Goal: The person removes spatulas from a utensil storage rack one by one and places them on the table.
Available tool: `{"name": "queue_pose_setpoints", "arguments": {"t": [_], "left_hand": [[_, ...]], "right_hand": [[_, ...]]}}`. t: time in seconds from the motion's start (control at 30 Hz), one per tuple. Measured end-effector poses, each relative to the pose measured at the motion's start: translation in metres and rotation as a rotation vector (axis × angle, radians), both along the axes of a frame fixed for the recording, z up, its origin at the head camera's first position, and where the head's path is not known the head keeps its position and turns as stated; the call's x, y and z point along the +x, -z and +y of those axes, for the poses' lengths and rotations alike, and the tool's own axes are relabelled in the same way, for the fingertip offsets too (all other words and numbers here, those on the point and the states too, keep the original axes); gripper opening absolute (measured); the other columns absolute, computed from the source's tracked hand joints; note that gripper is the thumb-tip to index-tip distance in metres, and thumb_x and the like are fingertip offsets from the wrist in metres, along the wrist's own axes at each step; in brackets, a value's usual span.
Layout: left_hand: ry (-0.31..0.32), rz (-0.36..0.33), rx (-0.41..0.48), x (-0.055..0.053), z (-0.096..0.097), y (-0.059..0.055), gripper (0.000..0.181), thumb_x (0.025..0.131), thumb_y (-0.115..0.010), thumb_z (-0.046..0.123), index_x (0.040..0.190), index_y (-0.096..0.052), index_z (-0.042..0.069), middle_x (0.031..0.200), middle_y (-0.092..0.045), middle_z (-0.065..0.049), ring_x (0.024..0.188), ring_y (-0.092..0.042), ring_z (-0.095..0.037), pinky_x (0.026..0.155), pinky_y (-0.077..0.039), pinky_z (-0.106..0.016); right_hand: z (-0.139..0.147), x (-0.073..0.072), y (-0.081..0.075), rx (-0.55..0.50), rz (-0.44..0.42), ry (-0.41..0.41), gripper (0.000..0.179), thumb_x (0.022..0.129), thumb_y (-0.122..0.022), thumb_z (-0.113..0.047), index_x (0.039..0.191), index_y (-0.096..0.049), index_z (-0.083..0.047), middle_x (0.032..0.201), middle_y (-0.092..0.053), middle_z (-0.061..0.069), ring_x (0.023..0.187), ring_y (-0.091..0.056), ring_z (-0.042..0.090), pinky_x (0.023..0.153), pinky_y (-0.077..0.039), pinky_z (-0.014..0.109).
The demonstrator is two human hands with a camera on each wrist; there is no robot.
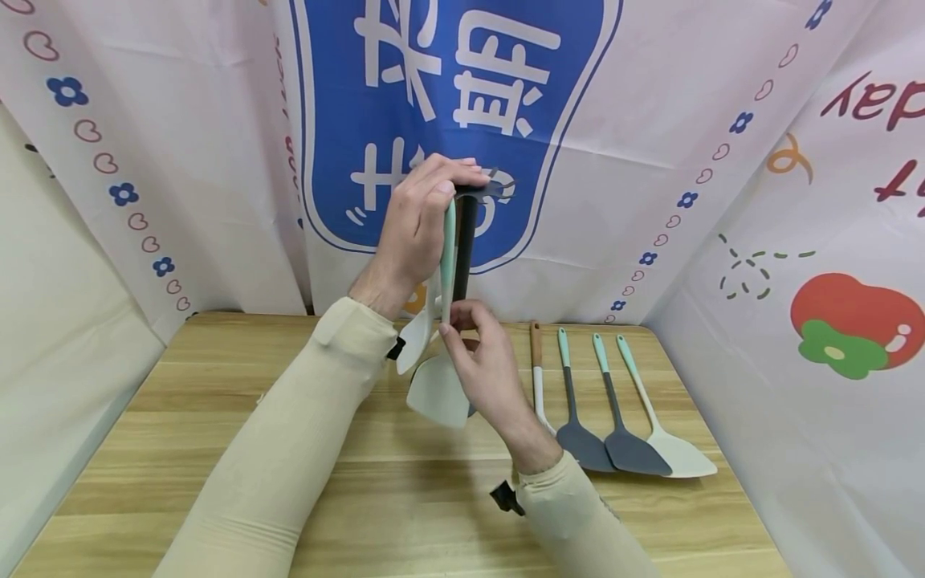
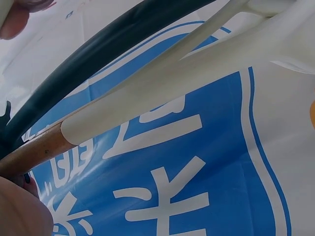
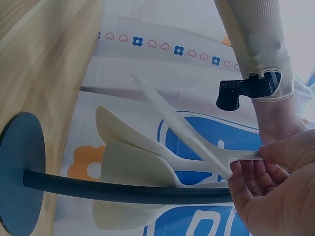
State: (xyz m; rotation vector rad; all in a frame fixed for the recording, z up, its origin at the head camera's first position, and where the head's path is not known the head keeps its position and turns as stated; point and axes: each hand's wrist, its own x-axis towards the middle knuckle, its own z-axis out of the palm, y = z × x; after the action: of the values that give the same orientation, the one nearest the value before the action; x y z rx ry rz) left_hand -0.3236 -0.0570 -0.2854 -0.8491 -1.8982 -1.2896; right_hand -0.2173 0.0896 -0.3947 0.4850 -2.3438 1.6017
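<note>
Left hand, right hand both pinch a spatula near the desk's far edge, seemingly hanging it; the stand's hook wants lining up.

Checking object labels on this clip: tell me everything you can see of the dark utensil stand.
The stand is dark and smooth; its material is unclear. A flat round base rests on the wooden table, and one slim pole rises upright to thin hooks at the top. Pale-headed spatulas are beside the pole. The left hand is at the hooks and the right hand is beside the pole; whether either touches it is hard to tell.
</note>
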Motion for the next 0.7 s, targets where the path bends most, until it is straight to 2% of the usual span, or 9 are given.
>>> {"name": "queue_pose_setpoints", "arguments": {"t": [0.7], "left_hand": [[-0.002,0.005,-0.01,0.0002,-0.0002,0.0005,0.067,0.115,-0.029,0.035,0.132,-0.088,0.008,0.145,-0.081,-0.013,0.147,-0.071,-0.027,0.129,-0.055,-0.042]], "right_hand": [[0.0087,0.0098,-0.0012,-0.034,-0.018,-0.006,0.024,0.118,-0.071,-0.01,0.141,-0.072,-0.006,0.128,-0.076,0.015,0.121,-0.076,0.029,0.101,-0.071,0.047]]}}
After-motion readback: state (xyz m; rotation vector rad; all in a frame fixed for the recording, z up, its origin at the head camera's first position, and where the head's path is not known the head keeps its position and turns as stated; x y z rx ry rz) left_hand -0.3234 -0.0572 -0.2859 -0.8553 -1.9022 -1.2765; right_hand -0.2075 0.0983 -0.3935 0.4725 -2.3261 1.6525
